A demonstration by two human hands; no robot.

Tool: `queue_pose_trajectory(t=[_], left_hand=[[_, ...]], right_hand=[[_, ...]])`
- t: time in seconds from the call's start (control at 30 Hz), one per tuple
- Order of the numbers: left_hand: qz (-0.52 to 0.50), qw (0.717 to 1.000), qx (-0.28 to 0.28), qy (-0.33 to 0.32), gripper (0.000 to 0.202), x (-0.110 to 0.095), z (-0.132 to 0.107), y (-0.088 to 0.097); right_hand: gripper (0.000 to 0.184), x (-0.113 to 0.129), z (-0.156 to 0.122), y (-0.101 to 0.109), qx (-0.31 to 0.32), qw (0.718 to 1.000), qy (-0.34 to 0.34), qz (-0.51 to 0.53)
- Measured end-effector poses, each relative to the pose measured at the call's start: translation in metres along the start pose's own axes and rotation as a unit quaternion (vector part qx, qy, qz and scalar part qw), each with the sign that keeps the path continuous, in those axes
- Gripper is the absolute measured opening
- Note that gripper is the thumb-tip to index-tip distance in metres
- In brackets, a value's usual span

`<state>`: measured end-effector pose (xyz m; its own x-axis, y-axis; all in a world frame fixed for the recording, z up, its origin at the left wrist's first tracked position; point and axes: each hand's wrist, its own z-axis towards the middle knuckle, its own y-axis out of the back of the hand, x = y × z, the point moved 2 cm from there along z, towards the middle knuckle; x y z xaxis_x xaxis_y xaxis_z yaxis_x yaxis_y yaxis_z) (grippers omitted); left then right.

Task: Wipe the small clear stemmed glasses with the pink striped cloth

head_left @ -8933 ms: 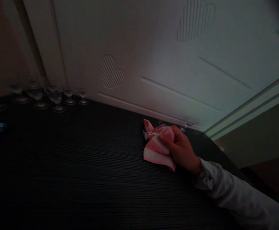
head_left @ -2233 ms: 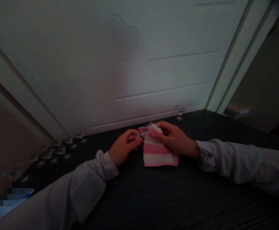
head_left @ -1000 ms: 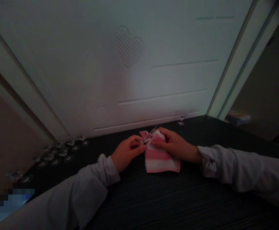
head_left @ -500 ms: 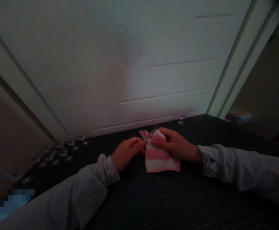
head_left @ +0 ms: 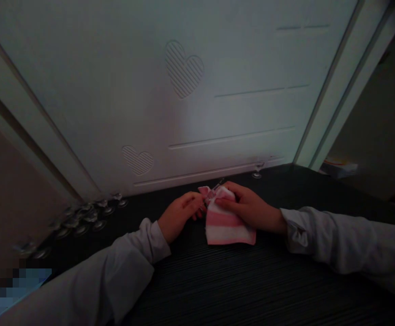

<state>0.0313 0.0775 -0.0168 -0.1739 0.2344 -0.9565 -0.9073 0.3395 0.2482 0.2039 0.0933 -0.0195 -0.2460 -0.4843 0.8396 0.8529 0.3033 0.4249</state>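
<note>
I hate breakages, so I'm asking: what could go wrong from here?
The held glass could slip: it is partly wrapped in the cloth in the right hand, and I cannot tell whether the left hand supports it.

The grouped glasses stand close together near the left sleeve, so a swing of that arm might knock them.

The lone glass, beyond the right hand, might get bumped if that hand moves forward.

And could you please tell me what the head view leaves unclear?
In the head view:
Held glass: partly hidden by the striped cloth and right hand.
Left hand: too dark to tell whether its fingertips touch the glass.
Clustered glasses at left: overlapping, count unclear.
Blue object: pixelated, cut off by the left edge.
</note>
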Motion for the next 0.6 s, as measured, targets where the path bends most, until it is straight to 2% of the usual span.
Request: queue_pose_trajectory(t=[0.2,0.6], left_hand=[[-0.067,0.997,-0.015,0.033,0.033,0.0,-0.0019,-0.0029],[0.011,1.0,0.007,0.012,0.018,0.0024,-0.0005,-0.0009]], right_hand=[[0.015,-0.0021,0.0012,0.0005,-0.002,1.0,-0.003,0.007],[0.014,-0.0038,0.0015,0.0003,-0.02,1.0,-0.005,-0.019]])
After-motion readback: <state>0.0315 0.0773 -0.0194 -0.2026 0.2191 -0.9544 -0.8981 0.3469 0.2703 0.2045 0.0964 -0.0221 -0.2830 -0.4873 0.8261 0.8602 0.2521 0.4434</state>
